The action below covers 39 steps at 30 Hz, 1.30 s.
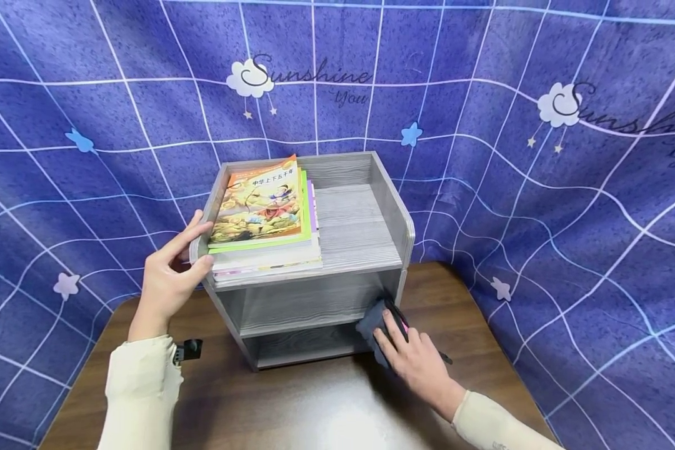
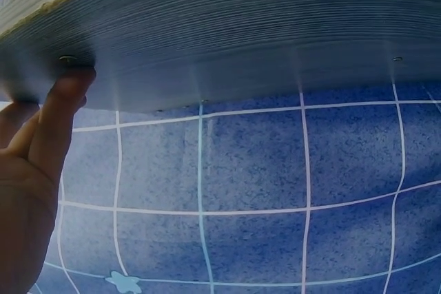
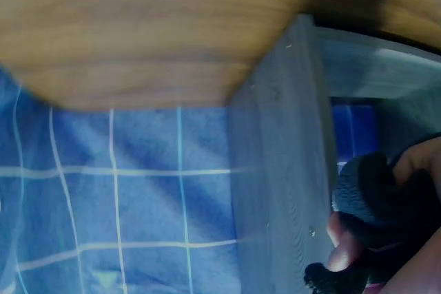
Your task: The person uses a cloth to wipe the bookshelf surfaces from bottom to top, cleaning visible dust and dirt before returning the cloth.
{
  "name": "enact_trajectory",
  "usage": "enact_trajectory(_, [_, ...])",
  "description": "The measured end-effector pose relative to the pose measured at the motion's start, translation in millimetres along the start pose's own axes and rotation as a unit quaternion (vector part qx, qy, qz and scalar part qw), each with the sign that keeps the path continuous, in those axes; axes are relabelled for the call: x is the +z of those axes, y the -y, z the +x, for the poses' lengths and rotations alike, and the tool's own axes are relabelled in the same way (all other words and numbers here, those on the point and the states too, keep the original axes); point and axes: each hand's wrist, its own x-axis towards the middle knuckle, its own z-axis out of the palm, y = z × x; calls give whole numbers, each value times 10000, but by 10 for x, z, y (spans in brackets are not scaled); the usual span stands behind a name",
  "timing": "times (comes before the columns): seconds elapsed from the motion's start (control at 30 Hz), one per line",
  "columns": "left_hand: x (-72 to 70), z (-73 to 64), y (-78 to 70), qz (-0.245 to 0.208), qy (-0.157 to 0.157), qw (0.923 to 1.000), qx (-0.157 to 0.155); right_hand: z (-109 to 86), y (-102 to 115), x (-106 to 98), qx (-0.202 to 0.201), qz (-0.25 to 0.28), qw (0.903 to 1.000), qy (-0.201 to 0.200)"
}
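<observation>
A grey wood-grain shelf unit (image 1: 349, 215) stands on the brown table, with an open top tray and two compartments below. My left hand (image 1: 171, 272) grips the front of its left side panel, thumb on the near edge. In the left wrist view, fingers (image 2: 58, 118) press against the panel's outer face. At the right panel's front edge, low on the unit, my right hand (image 1: 413, 359) holds a dark grey cloth (image 1: 374, 328). The right wrist view has the cloth (image 3: 372, 194) bunched under the fingers, beside the panel's edge. A stack of books (image 1: 261, 212) lies in the tray's left part.
Behind the unit and along both sides hangs a blue curtain (image 1: 163, 119) with white grid lines, clouds and stars. The table (image 1: 281, 406) ends close to this curtain. A small black device (image 1: 190, 350) sits at the left wrist.
</observation>
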Motion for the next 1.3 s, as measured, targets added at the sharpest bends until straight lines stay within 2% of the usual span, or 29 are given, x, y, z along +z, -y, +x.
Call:
enact_trajectory(0.1, [6,-7,-7,117,-35,9999,-122,45,92,-39,-78,318,9993,-183])
enact_trajectory(0.2, [16,-11,-11,192,-56,9996,-222,204,259,-90,-273,584,9967,-492])
enact_trajectory(0.33, [22,-12,-4,225,-74,9994,-245,602,595,-89,-554,733,9920,-862])
enact_trajectory(0.47, [6,-17,7,275,1,9994,-206,1034,991,31,-787,723,9889,-1031])
enact_trajectory(0.57, [8,-24,26,326,64,9994,-124,1270,1213,150,-933,627,9903,-812])
enact_trajectory(0.73, [-28,-25,26,330,178,9993,-4,1496,1382,309,-818,409,9958,11])
enact_trajectory(0.8, [-70,-16,3,347,216,9992,-12,1543,1407,334,-775,369,9962,171])
enact_trajectory(0.93, [-77,-6,-23,383,247,9989,-69,1491,1367,332,-891,263,9957,27])
enact_trajectory(1.03, [-78,-10,-26,410,244,9988,-96,1388,1295,333,-1004,194,9947,-102])
enact_trajectory(1.1, [-71,-4,-27,435,252,9987,-100,1313,1220,338,-1036,220,9944,-48])
enact_trajectory(1.3, [-34,-5,-34,426,211,9988,-122,1068,929,314,-1120,256,9927,359])
